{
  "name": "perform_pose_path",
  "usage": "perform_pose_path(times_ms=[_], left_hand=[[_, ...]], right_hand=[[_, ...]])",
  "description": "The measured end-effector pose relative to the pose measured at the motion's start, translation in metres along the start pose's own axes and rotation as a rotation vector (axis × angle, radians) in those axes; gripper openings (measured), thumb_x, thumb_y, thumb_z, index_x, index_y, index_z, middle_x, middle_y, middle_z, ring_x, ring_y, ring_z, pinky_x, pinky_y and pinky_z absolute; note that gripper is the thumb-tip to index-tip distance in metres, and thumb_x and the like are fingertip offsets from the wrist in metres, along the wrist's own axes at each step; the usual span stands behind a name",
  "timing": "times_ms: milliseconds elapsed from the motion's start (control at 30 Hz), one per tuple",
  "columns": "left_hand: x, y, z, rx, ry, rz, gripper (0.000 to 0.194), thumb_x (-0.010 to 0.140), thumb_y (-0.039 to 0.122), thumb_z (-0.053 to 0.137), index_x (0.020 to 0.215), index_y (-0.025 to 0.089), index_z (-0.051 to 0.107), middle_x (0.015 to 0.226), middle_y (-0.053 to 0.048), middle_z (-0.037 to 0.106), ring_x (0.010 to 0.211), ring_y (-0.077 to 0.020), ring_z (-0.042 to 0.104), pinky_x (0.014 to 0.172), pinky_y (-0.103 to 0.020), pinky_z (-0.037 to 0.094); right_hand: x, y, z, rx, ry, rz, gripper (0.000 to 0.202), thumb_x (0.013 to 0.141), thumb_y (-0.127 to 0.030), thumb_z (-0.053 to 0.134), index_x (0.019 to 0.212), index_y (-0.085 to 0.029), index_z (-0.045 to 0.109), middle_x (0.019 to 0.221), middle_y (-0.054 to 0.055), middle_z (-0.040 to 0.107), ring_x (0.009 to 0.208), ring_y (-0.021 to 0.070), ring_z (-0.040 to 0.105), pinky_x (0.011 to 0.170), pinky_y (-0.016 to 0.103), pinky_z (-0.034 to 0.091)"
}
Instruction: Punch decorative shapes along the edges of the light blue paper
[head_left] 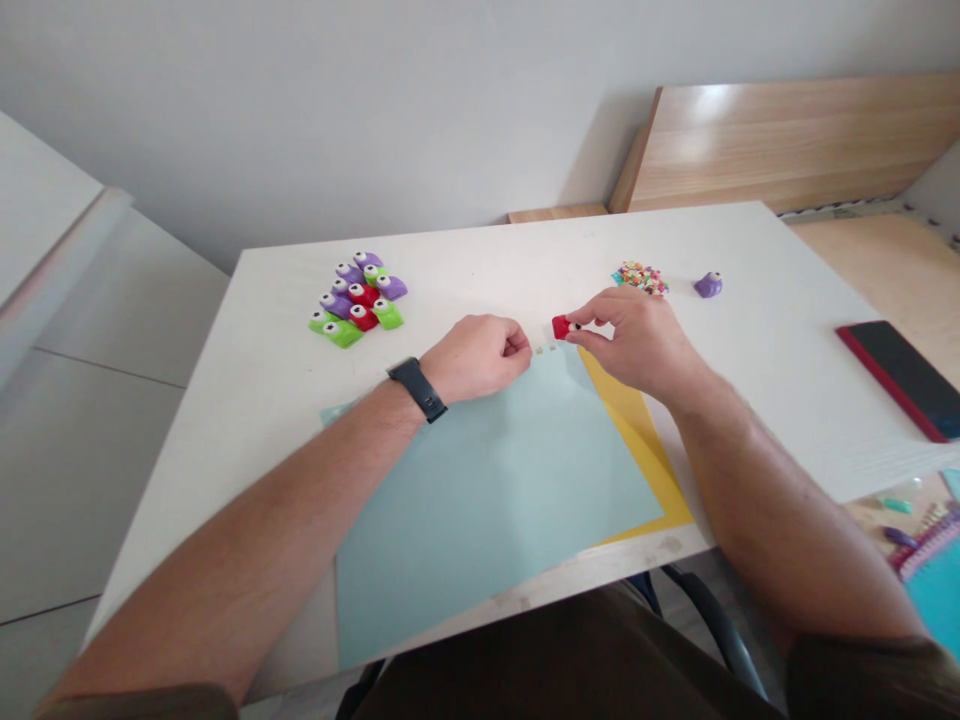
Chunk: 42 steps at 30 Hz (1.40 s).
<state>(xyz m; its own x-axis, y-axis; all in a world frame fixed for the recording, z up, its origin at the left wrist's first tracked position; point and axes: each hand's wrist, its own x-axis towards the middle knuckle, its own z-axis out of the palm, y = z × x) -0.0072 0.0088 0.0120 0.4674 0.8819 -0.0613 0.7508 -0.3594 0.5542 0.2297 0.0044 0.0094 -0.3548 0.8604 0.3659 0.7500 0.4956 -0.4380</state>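
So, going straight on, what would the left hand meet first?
Probably tiny bits by the pale sheet; if the left hand is above them, hard to judge, perhaps the red piece in the right hand.

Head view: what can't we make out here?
Head view, all:
Left hand: curled fingers hide any grip.
Red piece: partly hidden by right hand.
Colored bits: too small to count.
Yellow sheet: mostly under blue sheet.
Dark slab: cut by right edge.
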Motion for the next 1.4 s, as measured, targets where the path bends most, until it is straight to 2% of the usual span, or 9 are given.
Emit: perform_pose_path(times_ms=[200, 500, 1167, 1400], left_hand=[[0.0005, -0.0008, 0.0003, 0.001, 0.004, -0.006, 0.022, 0.085, 0.034, 0.058, 0.085, 0.021, 0.075, 0.082, -0.002, 0.078, 0.073, -0.0187, 0.069, 0.068, -0.028, 0.049], [0.0008, -0.0004, 0.0001, 0.002, 0.002, -0.011, 0.022, 0.084, 0.034, 0.058, 0.085, 0.020, 0.076, 0.083, -0.003, 0.078, 0.075, -0.0191, 0.070, 0.069, -0.028, 0.050], [0.0000, 0.0003, -0.0007, -0.016, 0.011, -0.026, 0.020, 0.084, 0.033, 0.060, 0.086, 0.021, 0.076, 0.082, -0.002, 0.078, 0.074, -0.0184, 0.069, 0.070, -0.028, 0.050], [0.0003, -0.0002, -0.0003, -0.009, 0.007, -0.016, 0.021, 0.084, 0.033, 0.059, 0.086, 0.020, 0.076, 0.083, -0.002, 0.078, 0.075, -0.0182, 0.069, 0.069, -0.028, 0.049]], right_hand=[[0.0001, -0.0013, -0.0028, -0.026, 0.016, 0.042, 0.014, 0.091, -0.032, 0.071, 0.095, -0.025, 0.083, 0.088, 0.006, 0.076, 0.085, 0.0234, 0.065, 0.083, 0.038, 0.047], [0.0014, 0.0001, -0.0084, -0.022, 0.017, 0.153, 0.013, 0.087, -0.033, 0.073, 0.090, -0.025, 0.083, 0.085, 0.004, 0.078, 0.076, 0.0205, 0.065, 0.073, 0.035, 0.046], [0.0017, 0.0024, -0.0066, -0.063, 0.008, 0.140, 0.015, 0.087, -0.035, 0.073, 0.090, -0.024, 0.083, 0.084, 0.005, 0.077, 0.077, 0.0215, 0.064, 0.072, 0.036, 0.045], [0.0017, 0.0007, -0.0070, -0.066, -0.003, 0.155, 0.013, 0.087, -0.030, 0.073, 0.093, -0.024, 0.083, 0.086, 0.005, 0.077, 0.077, 0.0213, 0.063, 0.075, 0.036, 0.045]])
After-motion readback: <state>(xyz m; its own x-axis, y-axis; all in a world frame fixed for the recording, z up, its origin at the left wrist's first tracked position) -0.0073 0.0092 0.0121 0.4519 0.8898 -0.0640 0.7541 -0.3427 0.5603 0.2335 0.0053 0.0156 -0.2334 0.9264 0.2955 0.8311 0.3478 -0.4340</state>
